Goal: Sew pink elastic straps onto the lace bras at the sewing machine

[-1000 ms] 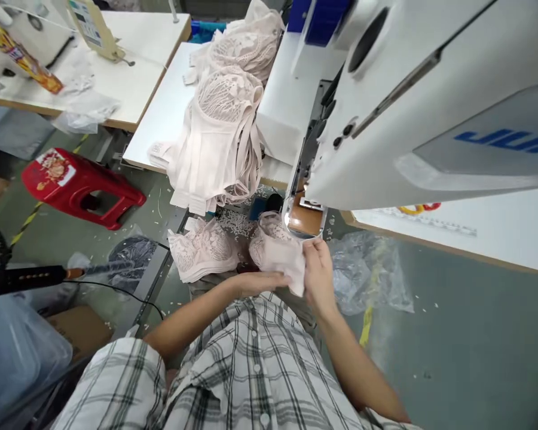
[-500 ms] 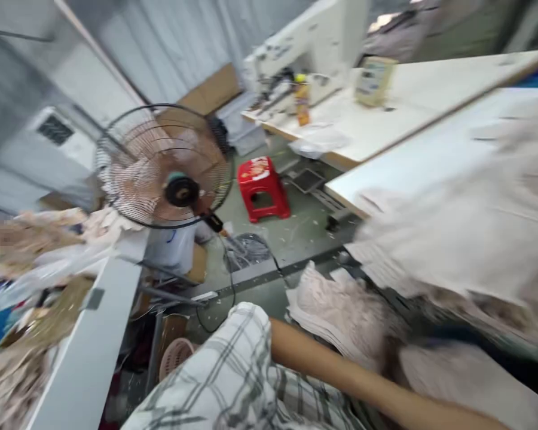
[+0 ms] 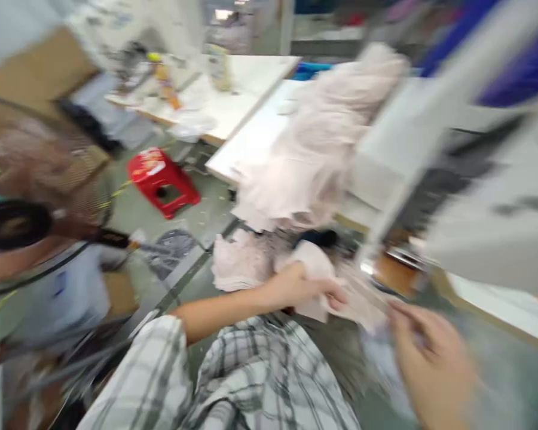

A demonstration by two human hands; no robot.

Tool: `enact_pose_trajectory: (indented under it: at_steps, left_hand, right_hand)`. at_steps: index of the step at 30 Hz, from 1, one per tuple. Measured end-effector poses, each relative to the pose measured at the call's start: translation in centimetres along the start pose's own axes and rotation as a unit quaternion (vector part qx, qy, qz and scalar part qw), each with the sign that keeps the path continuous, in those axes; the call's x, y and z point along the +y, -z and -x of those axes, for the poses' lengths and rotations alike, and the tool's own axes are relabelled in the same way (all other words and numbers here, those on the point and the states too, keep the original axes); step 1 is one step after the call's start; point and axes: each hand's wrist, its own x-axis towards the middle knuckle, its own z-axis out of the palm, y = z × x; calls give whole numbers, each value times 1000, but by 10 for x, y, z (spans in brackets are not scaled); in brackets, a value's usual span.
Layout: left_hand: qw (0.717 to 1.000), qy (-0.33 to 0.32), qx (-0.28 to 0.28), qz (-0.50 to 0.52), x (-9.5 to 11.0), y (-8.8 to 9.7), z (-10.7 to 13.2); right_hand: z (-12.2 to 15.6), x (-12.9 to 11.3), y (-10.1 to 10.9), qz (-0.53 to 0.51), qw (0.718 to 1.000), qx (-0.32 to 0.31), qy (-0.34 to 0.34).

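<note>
The picture is smeared by motion. My left hand [image 3: 302, 286] grips a pale pink lace garment piece [image 3: 316, 280] in front of my plaid shirt. My right hand [image 3: 425, 352] is at the lower right, blurred, its fingers close to the right end of the same fabric; whether they hold it is unclear. A white sewing machine [image 3: 470, 197] rises at the right, just beyond the hands. A second pink piece [image 3: 237, 263] lies to the left of my left hand.
A tall pile of pink garments [image 3: 314, 143] hangs over the edge of a white table [image 3: 251, 137]. A red plastic stool [image 3: 161, 182] stands on the grey floor. A floor fan [image 3: 22, 203] fills the left side. A further work table [image 3: 224, 95] lies behind.
The camera swung far left toward the fan and has come back toward the machine. My left hand still holds the pink piece; my right hand has moved lower and to the right.
</note>
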Motion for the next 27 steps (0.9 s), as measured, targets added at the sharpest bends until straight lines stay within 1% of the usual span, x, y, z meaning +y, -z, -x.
enact_pose_trajectory:
  at_steps: [1,2,3,4,6,10,13,17,19,20,23,27]
  left_hand:
    - [1000,5,-18,17,-5,-4,-8]
    - [999,10,-16,35,-9,-7,-16]
    - [998,16,18,66,-13,-10,-24]
    - [995,13,44,86,-15,-13,-30]
    - [992,3,73,103,-17,-22,-37]
    - [993,-2,79,87,-17,-40,-35]
    - [994,-6,102,41,-17,-44,-32]
    - [993,-6,106,-56,-9,-44,-26]
    - [988,-23,107,-110,-3,-44,-23]
    - [985,-36,103,-134,-1,-44,-22]
    - [979,-80,83,-170,3,-44,-22]
    - [973,-108,70,-190,4,-43,-22]
  right_hand:
    - [10,7,18,24,999,32,-10]
    - [16,10,29,37,998,56,-5]
    - [19,10,34,40,998,54,7]
    - [18,9,36,37,998,51,18]
    - [11,5,32,35,997,66,27]
    - [1,-4,27,28,996,80,25]
    - [2,-4,29,13,997,78,7]
    - [0,0,36,-49,996,46,-54]
    - [-3,1,43,-93,992,15,-81]
    - [-4,1,47,-109,990,-3,-83]
    - [-10,1,58,-118,990,-51,-57]
    - [-15,1,65,-94,992,-82,-14]
